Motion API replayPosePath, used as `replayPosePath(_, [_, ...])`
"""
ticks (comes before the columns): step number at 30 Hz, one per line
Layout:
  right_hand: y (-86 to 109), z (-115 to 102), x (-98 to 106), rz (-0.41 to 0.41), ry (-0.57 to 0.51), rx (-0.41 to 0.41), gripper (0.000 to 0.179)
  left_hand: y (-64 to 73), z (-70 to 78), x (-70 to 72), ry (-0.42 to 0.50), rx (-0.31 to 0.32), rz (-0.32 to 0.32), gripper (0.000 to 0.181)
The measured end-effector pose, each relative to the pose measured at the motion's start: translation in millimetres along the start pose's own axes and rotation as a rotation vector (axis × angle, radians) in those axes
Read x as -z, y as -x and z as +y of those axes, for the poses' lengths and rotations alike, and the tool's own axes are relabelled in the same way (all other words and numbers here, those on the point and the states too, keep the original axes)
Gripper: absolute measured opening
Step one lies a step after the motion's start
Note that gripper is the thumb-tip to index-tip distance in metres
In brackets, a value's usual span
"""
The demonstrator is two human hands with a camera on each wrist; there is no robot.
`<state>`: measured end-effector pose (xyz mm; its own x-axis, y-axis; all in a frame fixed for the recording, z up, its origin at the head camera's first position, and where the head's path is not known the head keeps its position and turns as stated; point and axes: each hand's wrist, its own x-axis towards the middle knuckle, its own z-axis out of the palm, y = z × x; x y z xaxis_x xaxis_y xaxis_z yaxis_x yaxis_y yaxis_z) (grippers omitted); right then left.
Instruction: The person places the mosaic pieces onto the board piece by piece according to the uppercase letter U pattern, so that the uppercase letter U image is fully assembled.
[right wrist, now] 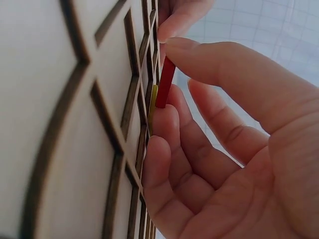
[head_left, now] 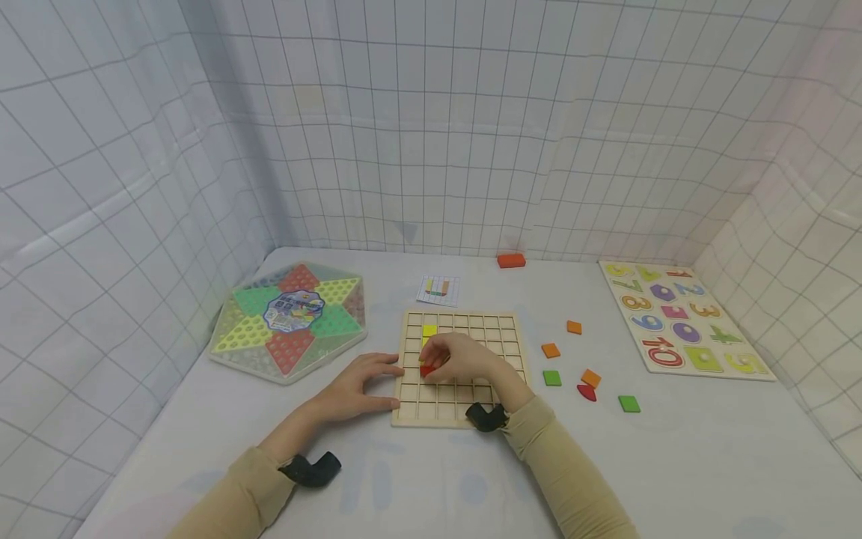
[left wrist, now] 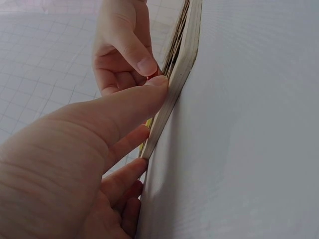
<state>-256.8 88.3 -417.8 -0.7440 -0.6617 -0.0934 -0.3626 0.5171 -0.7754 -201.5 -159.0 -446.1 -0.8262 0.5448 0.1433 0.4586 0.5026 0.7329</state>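
A wooden grid board (head_left: 411,421) lies flat on the table. My right hand (head_left: 465,358) is over its left part and pinches a red tile (right wrist: 166,84) between thumb and fingers, tilted close over the cells. Yellow tiles (head_left: 429,330) sit in a column of the board just beyond that hand, partly hidden by it. My left hand (head_left: 353,389) rests on the table at the board's left side, its thumb and fingertips touching the edge. From the left wrist, the left thumb overlaps part of the red tile.
Right of the board lie orange tiles (head_left: 551,350), green tiles (head_left: 629,404) and a red rounded tile (head_left: 587,392). A pattern card (head_left: 438,290) and a red block (head_left: 511,260) are behind. A hexagonal checkers board (head_left: 292,322) stands left, a number puzzle (head_left: 680,318) right.
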Motion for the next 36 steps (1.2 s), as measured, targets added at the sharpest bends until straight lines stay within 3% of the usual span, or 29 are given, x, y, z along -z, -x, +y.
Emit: replayPosePath(36, [1.0,1.4,-2.4,0.026,0.049,0.003,0.027,-0.3,-1.2,-0.4,-0.006,0.011,-0.001,0.049])
